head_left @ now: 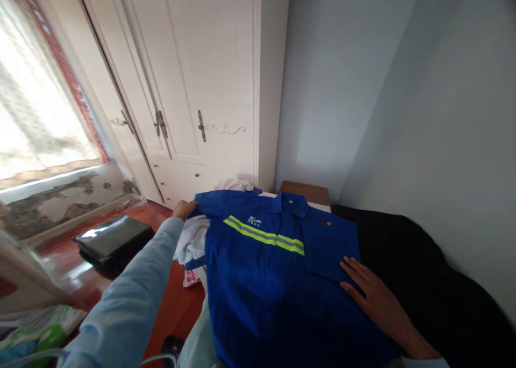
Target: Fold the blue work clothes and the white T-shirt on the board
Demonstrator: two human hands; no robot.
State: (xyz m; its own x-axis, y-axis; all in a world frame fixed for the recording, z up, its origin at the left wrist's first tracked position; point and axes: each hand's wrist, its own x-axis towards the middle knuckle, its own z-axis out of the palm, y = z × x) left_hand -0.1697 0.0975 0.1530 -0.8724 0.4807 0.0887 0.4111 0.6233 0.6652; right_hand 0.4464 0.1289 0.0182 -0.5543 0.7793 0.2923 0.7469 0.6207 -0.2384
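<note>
A blue work shirt (253, 282) with a yellow and grey reflective stripe lies spread out in front of me, collar at the far end. Its right side is folded inward, covering part of the stripe. At the far left, my left hand (184, 209) is closed on the end of the shirt's sleeve, which is stretched out sideways. Fingers extended, my right hand (368, 287) rests on the shirt's folded right edge. White cloth (193, 239) shows beneath the held sleeve.
Behind the shirt stands a white wardrobe (226, 78), with a brown box (304, 192) near its right end. A black covered surface (403, 260) is on the right. A dark shiny case (115, 239) sits on the red floor; plastic bags (44, 330) lie lower left.
</note>
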